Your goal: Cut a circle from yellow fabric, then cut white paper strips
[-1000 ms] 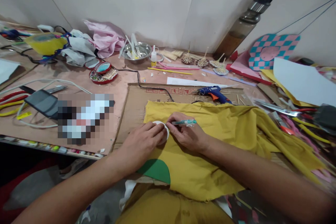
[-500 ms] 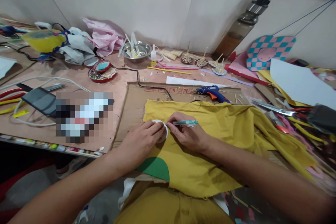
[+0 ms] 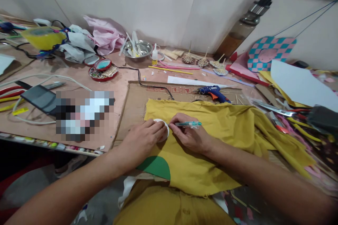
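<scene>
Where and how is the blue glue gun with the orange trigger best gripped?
Probably by its blue angled handle, coming from above and the right: the gun lies on the flat brown cardboard sheet with its handle slanting rightward, while its narrow nozzle, possibly hot, points left.

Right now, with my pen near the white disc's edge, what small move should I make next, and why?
Probably ease the teal pen along the rim: your right hand has its tip close to the white disc, which your left hand presses onto the yellow fabric.
</scene>
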Demonstrator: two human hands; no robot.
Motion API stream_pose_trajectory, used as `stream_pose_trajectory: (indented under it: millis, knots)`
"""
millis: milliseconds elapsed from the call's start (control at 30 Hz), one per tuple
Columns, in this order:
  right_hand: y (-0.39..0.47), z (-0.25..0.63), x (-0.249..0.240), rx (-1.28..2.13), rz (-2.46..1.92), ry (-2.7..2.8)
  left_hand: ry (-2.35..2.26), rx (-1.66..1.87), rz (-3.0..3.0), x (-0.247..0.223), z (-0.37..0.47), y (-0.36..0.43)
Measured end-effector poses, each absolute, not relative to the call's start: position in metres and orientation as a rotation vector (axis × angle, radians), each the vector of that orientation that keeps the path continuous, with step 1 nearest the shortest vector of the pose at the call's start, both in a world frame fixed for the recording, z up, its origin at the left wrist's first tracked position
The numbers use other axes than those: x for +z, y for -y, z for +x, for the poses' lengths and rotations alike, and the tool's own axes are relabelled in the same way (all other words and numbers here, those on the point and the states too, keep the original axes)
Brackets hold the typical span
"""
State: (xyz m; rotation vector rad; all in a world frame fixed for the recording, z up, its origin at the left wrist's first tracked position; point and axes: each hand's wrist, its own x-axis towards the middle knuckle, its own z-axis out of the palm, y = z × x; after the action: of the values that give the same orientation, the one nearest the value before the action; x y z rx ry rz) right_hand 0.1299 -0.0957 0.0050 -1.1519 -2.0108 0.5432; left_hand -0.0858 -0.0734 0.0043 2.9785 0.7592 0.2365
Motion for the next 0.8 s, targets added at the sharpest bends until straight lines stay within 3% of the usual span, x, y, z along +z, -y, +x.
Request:
stream_pose_trajectory:
  millis: [800]
  knots:
    - [0.107,0.132,0.008,0.547,-1.171,2.011,-0.753,0.276,2.979,0.007,-0.087,0.075]
